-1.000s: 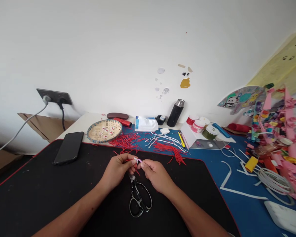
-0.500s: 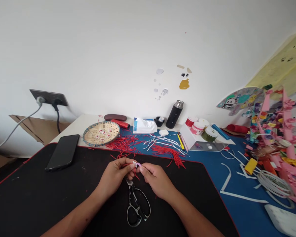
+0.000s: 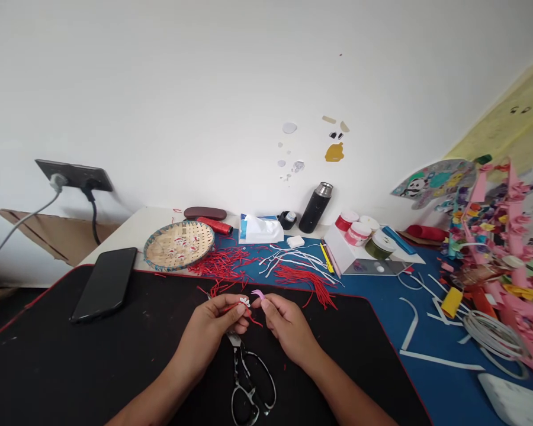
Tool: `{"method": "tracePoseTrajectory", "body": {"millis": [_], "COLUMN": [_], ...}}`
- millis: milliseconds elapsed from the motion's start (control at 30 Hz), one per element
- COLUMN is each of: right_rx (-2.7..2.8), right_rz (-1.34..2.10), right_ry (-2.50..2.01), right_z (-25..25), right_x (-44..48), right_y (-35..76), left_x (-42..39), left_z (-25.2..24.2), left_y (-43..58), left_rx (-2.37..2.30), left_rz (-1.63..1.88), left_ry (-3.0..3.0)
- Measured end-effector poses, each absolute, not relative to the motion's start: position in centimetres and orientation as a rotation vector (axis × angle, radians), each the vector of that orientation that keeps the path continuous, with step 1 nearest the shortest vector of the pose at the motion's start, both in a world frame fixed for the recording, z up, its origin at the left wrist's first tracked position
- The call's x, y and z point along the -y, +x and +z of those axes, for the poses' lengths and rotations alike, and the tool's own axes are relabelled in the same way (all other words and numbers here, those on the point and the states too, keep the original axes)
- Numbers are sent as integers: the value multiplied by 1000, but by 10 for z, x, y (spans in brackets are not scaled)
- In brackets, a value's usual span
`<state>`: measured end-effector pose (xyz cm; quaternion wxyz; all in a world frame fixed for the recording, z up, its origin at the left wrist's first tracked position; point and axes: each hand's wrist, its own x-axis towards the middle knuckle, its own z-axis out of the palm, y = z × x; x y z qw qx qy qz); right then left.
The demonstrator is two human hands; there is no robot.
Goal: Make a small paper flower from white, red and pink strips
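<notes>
Between the thumb and fingers of my left hand (image 3: 217, 322) is a small knot of white and red cord (image 3: 244, 302), with red ends sticking out. My right hand (image 3: 284, 322) pinches a small purple hooked tool (image 3: 258, 293), its curved tip pointing left, a little apart from the knot. Below my hands a pair of black-and-silver scissors (image 3: 249, 378) lies on the black mat (image 3: 160, 367), the blade tips hidden under my left hand. Behind them, cut red cords (image 3: 224, 263) are heaped beside several white cords (image 3: 288, 254).
A woven basket (image 3: 177, 244) with small red-and-white pieces stands at the back left, near a phone (image 3: 104, 284). Along the wall are a red thread spool (image 3: 215, 225), tissues (image 3: 262, 228), a black flask (image 3: 315, 208) and paint jars (image 3: 357, 232). Pink paper crafts (image 3: 515, 284) crowd the right.
The purple tool has come away from the knot and moved slightly right. The white knot now shows more fully in my left hand. The view has shifted a little.
</notes>
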<state>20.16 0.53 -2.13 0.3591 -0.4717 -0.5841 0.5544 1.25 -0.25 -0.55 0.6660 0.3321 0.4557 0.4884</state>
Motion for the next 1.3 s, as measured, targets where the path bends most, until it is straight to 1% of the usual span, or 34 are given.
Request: {"method": "tracePoseTrajectory", "body": {"millis": [200,633,1300], "right_rx": [1499,1462,1741], "right_rz": [1414,1458,1235], "right_ry": [-1251,-1216,-1224], "right_z": [-21,-14,-3], "right_x": [-6,-5,2], "right_y": [203,204,199], "left_x": [3,0,0], "left_z": [-9,-5,-2], "left_y": [12,13,11], "left_rx": [-1046,-1046,-1048], "left_rz": [1081,1070,1076], "left_ry": [663,712,761]}}
